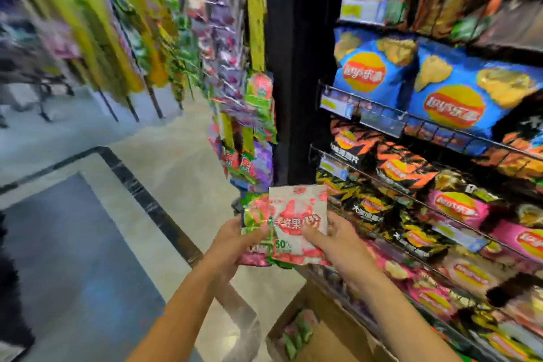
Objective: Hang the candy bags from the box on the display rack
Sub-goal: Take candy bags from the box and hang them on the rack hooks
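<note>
Hands [235, 233] [335, 233] on candy bags [296, 214]; chips [452, 103] beside

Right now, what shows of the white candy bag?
The white candy bag is a glossy plastic pouch with red fruit print, red characters and a green 50%. Roughly upright, facing the camera, it overlaps a green bag. The right hand grips its right side; the left hand pinches both bags at its left edge.

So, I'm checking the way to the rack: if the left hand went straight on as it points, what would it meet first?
Probably the lowest hanging bags on the rack, just above the candy bags that the left hand holds; depth is hard to judge.
</note>
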